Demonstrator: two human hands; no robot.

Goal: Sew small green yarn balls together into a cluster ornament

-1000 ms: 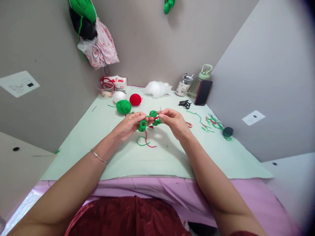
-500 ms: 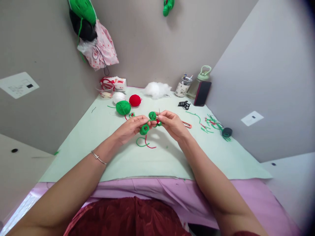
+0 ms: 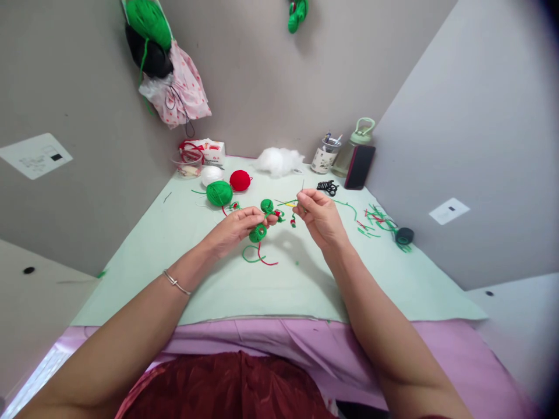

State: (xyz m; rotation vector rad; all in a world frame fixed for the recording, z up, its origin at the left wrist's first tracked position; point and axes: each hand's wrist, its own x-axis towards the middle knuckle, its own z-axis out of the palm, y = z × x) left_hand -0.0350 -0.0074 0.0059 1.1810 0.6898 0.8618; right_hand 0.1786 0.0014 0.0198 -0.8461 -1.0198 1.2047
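My left hand [image 3: 242,226] is closed on a green crocheted piece [image 3: 258,233] with two rounded ends, one above the fingers and one below. Small red, white and green bits show by its fingertips. To the right, my right hand [image 3: 321,214] pinches a thin needle [image 3: 303,185] that points upward. A strand of green yarn [image 3: 287,203] stretches between the two hands. Behind that strand lies a slim yellow tool [image 3: 290,205], its kind unclear. A small red-and-green crocheted bit [image 3: 293,222] is on the table beside it.
Green [image 3: 219,193], red [image 3: 240,180] and white [image 3: 212,176] yarn balls sit at the back left. White stuffing [image 3: 279,162], a pen cup [image 3: 325,157], a bottle [image 3: 349,152] and a phone [image 3: 360,167] line the back. Yarn scraps [image 3: 378,220] and black tape [image 3: 404,235] lie right.
My right hand has moved right and slightly up with the needle, away from my left hand, and the green yarn now shows between them. My left hand keeps its hold almost in place.
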